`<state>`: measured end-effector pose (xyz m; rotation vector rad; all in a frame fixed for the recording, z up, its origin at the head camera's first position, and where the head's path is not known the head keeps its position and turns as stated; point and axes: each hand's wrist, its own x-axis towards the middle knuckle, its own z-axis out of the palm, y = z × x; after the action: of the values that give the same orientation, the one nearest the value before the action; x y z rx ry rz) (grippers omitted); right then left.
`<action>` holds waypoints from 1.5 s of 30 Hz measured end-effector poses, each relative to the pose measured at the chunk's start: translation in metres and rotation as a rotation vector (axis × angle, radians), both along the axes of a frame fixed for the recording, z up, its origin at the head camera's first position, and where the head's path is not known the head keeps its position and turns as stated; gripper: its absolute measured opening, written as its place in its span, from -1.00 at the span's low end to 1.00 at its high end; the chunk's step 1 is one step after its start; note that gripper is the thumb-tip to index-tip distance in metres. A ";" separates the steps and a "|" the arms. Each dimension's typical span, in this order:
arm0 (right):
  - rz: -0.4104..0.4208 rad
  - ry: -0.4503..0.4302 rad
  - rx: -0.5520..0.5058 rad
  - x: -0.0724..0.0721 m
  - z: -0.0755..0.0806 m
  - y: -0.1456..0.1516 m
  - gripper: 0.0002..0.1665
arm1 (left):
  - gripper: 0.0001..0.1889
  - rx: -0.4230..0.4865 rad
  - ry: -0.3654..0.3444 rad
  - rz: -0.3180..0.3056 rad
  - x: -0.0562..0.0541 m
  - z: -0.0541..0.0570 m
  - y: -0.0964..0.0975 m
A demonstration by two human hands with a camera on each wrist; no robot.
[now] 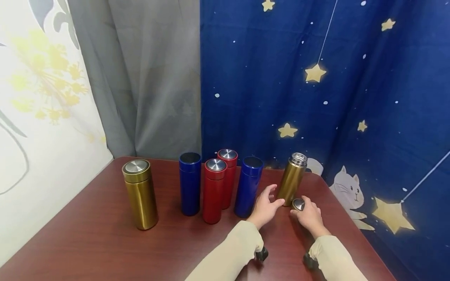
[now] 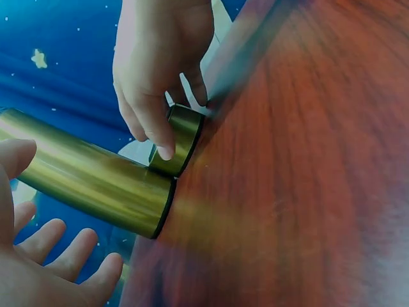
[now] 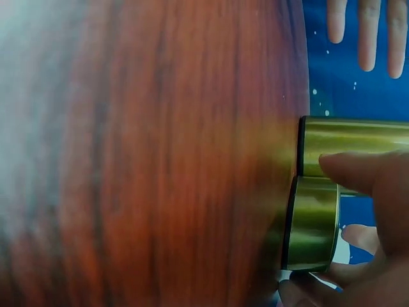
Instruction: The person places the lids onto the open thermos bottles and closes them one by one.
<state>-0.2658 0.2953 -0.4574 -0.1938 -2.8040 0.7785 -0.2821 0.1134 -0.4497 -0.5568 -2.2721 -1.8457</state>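
On the right of the table stands an open gold thermos flask (image 1: 291,181), its bare steel mouth facing up. A gold lid (image 1: 298,204) with a silver top sits upright on the table right beside the flask's base. My right hand (image 1: 311,216) holds this lid from above, thumb on one side and fingers on the other, as the right wrist view shows. Close to the flask's left side is my left hand (image 1: 264,207), fingers spread and relaxed, holding nothing. In the left wrist view, flask and lid (image 2: 186,137) stand side by side.
Left of my hands stand two blue flasks (image 1: 249,189) and two red flasks (image 1: 213,195), all with lids on. A lidded gold flask (image 1: 141,197) is farther left on the reddish-brown table (image 1: 140,253). A starry blue curtain (image 1: 260,78) hangs behind.
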 end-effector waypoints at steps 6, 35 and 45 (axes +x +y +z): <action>-0.004 0.011 0.018 -0.002 -0.002 0.000 -0.15 | -0.45 0.001 -0.010 0.023 -0.009 0.005 0.007; -0.037 -0.012 0.013 -0.025 -0.002 0.037 -0.21 | -0.40 -0.051 -0.041 0.014 -0.019 -0.002 0.024; 0.012 0.021 0.005 -0.033 -0.003 0.022 -0.22 | -0.33 -0.032 -0.040 -0.022 -0.035 0.007 0.024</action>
<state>-0.2984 0.3178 -0.4606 -0.1663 -2.7894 0.7712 -0.3167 0.1373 -0.4430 -0.5563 -2.3335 -1.8502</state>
